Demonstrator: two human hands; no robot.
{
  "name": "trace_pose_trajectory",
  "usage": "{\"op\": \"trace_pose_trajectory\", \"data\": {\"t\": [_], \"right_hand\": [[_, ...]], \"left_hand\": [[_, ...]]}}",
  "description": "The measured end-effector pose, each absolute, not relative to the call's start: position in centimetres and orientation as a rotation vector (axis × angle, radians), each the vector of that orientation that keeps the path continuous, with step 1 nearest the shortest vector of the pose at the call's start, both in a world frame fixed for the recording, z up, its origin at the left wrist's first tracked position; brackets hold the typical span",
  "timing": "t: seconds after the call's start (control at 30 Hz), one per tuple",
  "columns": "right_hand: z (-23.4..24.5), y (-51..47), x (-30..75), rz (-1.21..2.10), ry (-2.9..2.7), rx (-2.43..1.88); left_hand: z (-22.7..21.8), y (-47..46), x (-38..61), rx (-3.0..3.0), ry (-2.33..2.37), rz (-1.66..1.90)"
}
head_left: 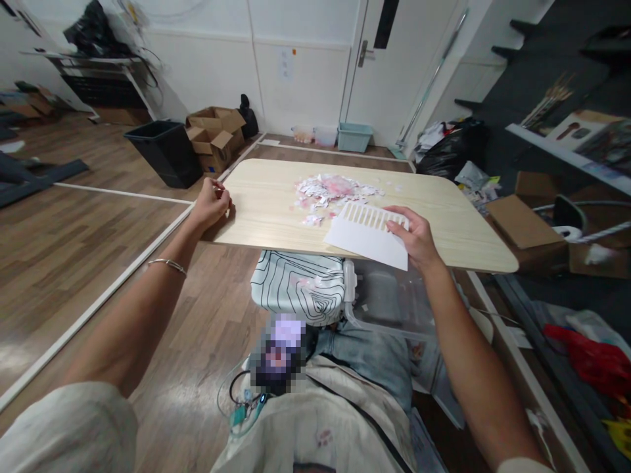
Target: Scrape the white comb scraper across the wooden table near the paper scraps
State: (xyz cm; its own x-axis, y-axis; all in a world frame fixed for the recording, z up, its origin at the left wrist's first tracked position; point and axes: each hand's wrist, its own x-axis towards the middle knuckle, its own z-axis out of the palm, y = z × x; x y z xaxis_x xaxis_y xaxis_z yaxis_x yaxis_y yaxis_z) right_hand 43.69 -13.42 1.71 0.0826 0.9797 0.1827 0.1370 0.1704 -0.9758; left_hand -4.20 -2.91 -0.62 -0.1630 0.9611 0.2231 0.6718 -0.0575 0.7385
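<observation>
My right hand point(414, 238) grips the right end of a white sheet of card point(367, 238), thumb on top. A row of several narrow slots is cut along the card's far side. The card lies tilted across the near edge of the pale wooden tabletop point(266, 197). Just beyond it spreads a pile of white and pink paper scraps point(338, 189). At the tabletop's left edge, my left hand point(211, 202) rests with its fingers curled together; whatever may be between them is hidden.
Below the tabletop are a patterned cushion point(296, 286) and a clear plastic box point(394, 299). A black bin point(165, 154) and cardboard boxes point(214, 135) stand at the left. An open carton point(532, 220) sits at the right. A blurred-out phone point(280, 351) hangs at my front.
</observation>
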Motion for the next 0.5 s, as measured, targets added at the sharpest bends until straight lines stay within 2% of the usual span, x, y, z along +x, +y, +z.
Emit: {"op": "trace_pose_trajectory", "data": {"t": [0.27, 0.5], "right_hand": [[1.5, -12.9, 43.7, 0.835, -1.212, -1.213], [1.3, -12.3, 43.9, 0.792, -1.018, -1.218]], "left_hand": [[0.0, -3.7, -4.0, 1.693, 1.873, 1.105], [-0.6, -3.1, -4.0, 1.757, 1.990, 0.991]]}}
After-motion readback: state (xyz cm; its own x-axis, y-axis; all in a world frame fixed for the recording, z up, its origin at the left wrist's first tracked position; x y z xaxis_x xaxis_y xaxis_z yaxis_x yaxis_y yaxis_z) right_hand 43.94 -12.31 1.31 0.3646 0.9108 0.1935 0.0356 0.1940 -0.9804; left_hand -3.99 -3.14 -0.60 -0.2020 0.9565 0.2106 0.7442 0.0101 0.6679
